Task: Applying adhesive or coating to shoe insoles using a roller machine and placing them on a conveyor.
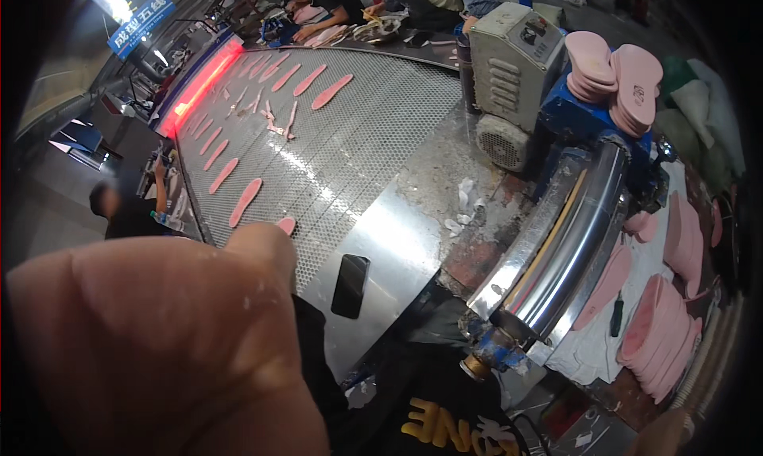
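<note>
My left hand looms large and very close at the lower left, its palm side showing. Its fingers are out of sight, so whether they are closed cannot be seen. Beyond it, one pink insole peeks out on the mesh conveyor belt; I cannot tell whether the hand touches it. More pink insoles lie spread in rows along the belt. Low at the right edge, a blurred skin-coloured patch, seemingly my right hand, shows without clear fingers, below a fanned stack of pink insoles.
A dark phone lies on the metal plate at the belt's near end. To the right stands a roller machine with a grey motor housing and stacked pink insoles on top. A screwdriver lies beside the rollers. People work beyond the belt.
</note>
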A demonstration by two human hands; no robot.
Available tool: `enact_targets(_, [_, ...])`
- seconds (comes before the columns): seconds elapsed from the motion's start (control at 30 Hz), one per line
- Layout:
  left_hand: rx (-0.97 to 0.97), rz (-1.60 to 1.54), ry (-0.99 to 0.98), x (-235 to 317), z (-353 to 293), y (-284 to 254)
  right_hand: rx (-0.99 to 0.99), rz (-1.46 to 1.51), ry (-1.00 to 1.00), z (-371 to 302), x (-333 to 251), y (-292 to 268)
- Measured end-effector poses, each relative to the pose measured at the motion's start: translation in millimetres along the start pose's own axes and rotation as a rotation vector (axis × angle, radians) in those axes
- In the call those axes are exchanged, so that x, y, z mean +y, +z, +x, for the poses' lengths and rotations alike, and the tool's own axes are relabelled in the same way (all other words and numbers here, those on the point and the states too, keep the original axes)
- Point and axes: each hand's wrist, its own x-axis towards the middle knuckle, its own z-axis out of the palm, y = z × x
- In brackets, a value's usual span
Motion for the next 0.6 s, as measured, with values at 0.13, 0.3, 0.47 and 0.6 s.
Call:
enact_targets(0.13, [0.014,0.038,-0.063,26,7,-10,0.027,-0.048,-0.01,-2,4,-8])
enact_targets(0.3, [-0.011,0.094,-0.013,52,18,-23,0.06,-0.07,-0.047,-9,2,-33])
enact_targets(0.47, [0.02,0.174,-0.058,82,-1,-39,0.196,-0.118,-0.217,-8,-43,-98])
enact_targets(0.6, [0.117,0.32,-0.179,103,-66,-45,0.435,-0.157,-0.676,-12,-148,-174])
